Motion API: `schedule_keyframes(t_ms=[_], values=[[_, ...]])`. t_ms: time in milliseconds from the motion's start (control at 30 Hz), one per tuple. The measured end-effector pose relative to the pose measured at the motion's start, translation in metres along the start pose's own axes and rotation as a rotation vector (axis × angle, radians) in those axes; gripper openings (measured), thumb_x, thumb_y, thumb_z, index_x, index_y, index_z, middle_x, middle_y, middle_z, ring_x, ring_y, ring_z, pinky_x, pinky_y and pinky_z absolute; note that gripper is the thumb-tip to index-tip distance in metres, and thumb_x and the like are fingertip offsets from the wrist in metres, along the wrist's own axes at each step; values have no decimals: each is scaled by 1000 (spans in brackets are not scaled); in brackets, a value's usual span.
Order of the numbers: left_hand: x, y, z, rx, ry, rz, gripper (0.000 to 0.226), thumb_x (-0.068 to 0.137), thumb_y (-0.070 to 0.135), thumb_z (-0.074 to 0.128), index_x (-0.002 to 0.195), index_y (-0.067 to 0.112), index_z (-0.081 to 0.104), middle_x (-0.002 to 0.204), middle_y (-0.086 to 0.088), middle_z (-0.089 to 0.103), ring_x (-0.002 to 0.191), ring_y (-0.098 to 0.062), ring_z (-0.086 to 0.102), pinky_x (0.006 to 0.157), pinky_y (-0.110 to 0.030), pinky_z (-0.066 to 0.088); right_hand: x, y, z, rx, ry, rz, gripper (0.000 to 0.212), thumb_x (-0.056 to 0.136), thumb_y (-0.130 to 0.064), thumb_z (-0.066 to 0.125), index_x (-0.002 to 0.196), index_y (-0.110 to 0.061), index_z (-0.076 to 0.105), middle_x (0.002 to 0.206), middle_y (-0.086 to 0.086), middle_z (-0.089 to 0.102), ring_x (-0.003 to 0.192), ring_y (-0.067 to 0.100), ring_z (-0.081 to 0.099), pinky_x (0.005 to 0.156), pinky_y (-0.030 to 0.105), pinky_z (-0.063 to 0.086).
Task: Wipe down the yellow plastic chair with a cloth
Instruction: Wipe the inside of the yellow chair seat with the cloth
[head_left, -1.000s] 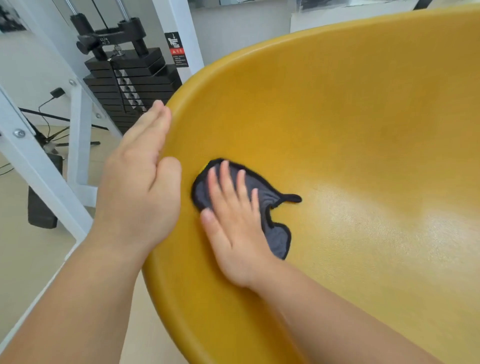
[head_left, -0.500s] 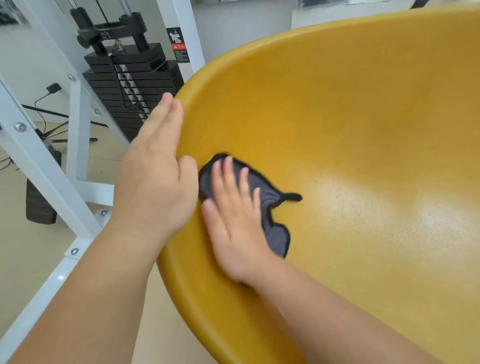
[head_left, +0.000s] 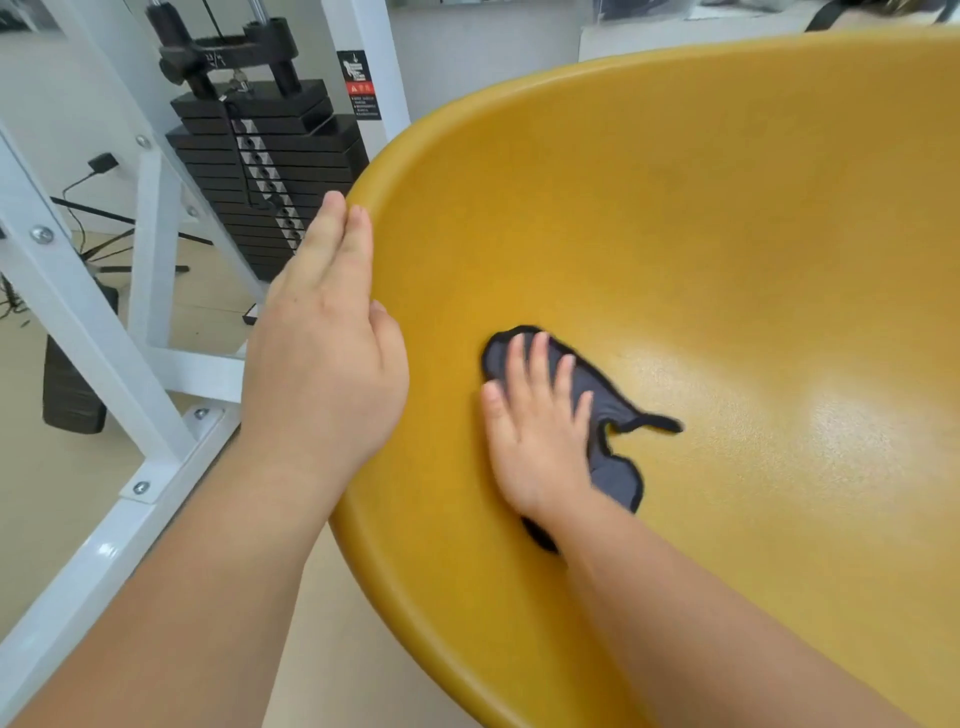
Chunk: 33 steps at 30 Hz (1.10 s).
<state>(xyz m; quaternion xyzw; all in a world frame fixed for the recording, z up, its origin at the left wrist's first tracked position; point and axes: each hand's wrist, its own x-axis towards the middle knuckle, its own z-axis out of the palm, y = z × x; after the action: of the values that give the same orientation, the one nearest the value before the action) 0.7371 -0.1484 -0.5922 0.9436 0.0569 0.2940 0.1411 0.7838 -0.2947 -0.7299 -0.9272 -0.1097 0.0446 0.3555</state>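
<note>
Left hand (head_left: 322, 364) flat, fingers straight, braced on the near rim of the yellow chair (head_left: 675, 234). Right hand (head_left: 540, 447) spread flat, pressing the dark cloth (head_left: 615, 475) onto the chair's inner left wall. Neither hand grips anything. To do it well: press with the whole palm so the cloth doesn't bunch, overlap strokes, work toward the shiny area at right. Weight stack (head_left: 260, 161) behind, well apart.

**Chair shell and cloth: state**

Yellow plastic chair (head_left: 727, 234): smooth moulded shell, rounded rim, concave inner face toward camera, glossy sheen at right. Cloth (head_left: 610, 475): small, dark grey, black-stitched edge, crumpled flat on the inner face near the left rim, partly under the flat right hand (head_left: 540, 441).
</note>
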Motion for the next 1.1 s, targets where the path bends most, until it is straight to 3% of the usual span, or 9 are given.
schedule_keyframes(t_ms=[100, 200, 367, 500, 633, 767, 933, 1033, 1100], values=[[0, 1, 0, 17, -9, 8, 63, 100, 10, 48, 159, 10, 27, 167, -5, 22, 151, -21, 24, 115, -18, 7, -58, -20, 4, 56, -142, -299, 68, 97, -69, 4, 157, -45, -18, 162, -25, -32, 148, 7, -36, 121, 40, -22], [-5, 2, -1, 35, -37, -3, 64, 101, 16, 49, 160, 11, 24, 168, -3, 17, 152, -23, 22, 116, -23, 9, -59, 24, -9, -106, -211, -421, 63, 98, -69, 5, 155, -52, -15, 162, -28, -28, 150, 7, -32, 123, 45, -19], [-23, 5, -3, 76, -113, -32, 69, 101, 20, 46, 162, 12, 14, 170, -2, 5, 151, -28, 20, 123, -40, 18, 6, 98, -42, -300, -28, 37, 68, 96, -72, -2, 159, -48, -8, 165, -21, -23, 155, 16, -24, 123, 57, -13], [-24, 6, -1, 166, -125, -8, 71, 99, 21, 48, 160, 5, 16, 169, -12, 6, 151, -36, 20, 124, -46, 19, 7, 56, -21, -157, -7, 224, 67, 102, -66, 6, 161, -38, -9, 168, -12, -22, 155, 22, -23, 123, 57, -13], [-23, 8, 1, 243, -136, 67, 71, 95, 22, 54, 157, 1, 25, 167, -21, 12, 153, -40, 14, 124, -55, 13, -57, 2, 1, -31, -140, -139, 75, 94, -74, 1, 159, -42, -15, 164, -20, -29, 151, 13, -32, 124, 45, -17], [-27, 10, 2, 270, -132, 180, 61, 93, 22, 60, 148, 3, 44, 162, -19, 28, 153, -39, 16, 121, -60, 9, -93, 45, -25, -125, -346, -393, 60, 101, -65, 7, 155, -50, -14, 163, -27, -26, 149, 5, -33, 120, 38, -23], [-37, 31, 7, 230, -198, 255, 48, 94, 31, 47, 135, 10, 61, 152, -16, 47, 148, -36, 31, 120, -62, 14, -44, 149, -81, -447, -154, 84, 63, 96, -68, -2, 157, -51, -9, 166, -21, -22, 154, 16, -26, 122, 56, -18], [-46, 46, 23, 226, -322, 289, 46, 94, 29, 50, 134, 11, 62, 149, -15, 51, 145, -37, 37, 119, -60, 23, -24, 143, -75, -396, -44, 331, 63, 102, -63, 1, 161, -43, -8, 167, -14, -22, 154, 22, -25, 121, 60, -16], [-50, 55, 35, 253, -453, 282, 47, 94, 32, 49, 137, 14, 60, 152, -12, 48, 144, -35, 38, 118, -57, 29, -26, 111, -54, -311, -62, 362, 63, 104, -60, 5, 162, -38, -9, 168, -11, -23, 154, 27, -24, 121, 61, -14]])
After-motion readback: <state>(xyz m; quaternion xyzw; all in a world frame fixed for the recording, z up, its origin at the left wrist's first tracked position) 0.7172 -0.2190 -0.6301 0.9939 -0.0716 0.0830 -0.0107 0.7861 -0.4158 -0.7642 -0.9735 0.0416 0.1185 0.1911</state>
